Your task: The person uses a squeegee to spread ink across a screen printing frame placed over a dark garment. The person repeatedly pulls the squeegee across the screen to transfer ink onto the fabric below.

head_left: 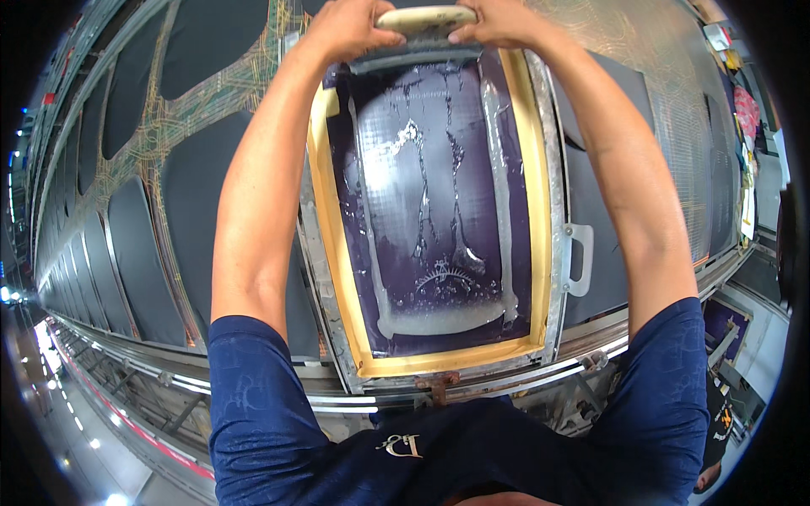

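Both my hands grip a squeegee with a pale handle (426, 17) at the far end of a screen printing frame (554, 169). My left hand (354, 29) is closed on the handle's left end, and my right hand (499, 24) on its right end. The thumbs press against the near side. Inside the frame, yellow tape (342, 287) borders a dark purple mesh (413, 312). Glossy, see-through ink streaks run down the middle of the mesh. A whitish band of residue outlines a rectangle, and an arched pattern shows near its lower end. The squeegee's blade is mostly hidden.
A long table carries dark fabric pieces (202, 185) to the left and more dark panels (603, 211) to the right. A grey handle (580, 260) juts from the frame's right side. Metal rails (337, 403) run along the near edge. Another person (717, 422) is partly visible at lower right.
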`<state>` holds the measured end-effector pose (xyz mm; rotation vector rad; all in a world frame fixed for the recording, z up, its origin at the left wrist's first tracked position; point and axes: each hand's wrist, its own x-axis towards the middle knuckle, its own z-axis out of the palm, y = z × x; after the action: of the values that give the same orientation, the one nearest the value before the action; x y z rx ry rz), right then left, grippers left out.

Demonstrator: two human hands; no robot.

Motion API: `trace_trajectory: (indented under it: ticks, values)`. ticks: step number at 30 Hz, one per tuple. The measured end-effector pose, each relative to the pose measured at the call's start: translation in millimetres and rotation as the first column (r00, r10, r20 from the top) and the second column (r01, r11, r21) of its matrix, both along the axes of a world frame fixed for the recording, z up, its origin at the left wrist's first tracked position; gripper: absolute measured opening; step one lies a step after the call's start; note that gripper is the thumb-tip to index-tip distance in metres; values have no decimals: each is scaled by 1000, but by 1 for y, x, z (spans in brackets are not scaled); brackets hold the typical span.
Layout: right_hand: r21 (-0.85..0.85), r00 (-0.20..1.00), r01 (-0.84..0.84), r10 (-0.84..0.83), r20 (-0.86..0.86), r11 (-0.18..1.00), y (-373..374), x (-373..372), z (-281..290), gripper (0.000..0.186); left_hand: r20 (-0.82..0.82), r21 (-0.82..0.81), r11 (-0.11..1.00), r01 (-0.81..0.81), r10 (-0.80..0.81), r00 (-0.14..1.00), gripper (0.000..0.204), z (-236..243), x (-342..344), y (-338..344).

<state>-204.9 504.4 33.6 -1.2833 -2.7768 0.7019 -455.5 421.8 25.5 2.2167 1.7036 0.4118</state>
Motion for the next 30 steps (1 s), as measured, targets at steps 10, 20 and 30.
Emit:
trace_trajectory:
  ticks: [10,20,30]
  values:
    - [152,981,-136,154,-118,979,-145,47,8,27,67,-3,1000,10,-10,998,24,11,45,-143]
    - [-73,978,-113,98,-186,991,-399,138,16,30,152,7,1000,12,-13,988,28,10,135,-405]
    - [-81,571,780,-759,-313,621,-296,201,-53,37,40,44,999,16,-17,999,35,8,135,-424]
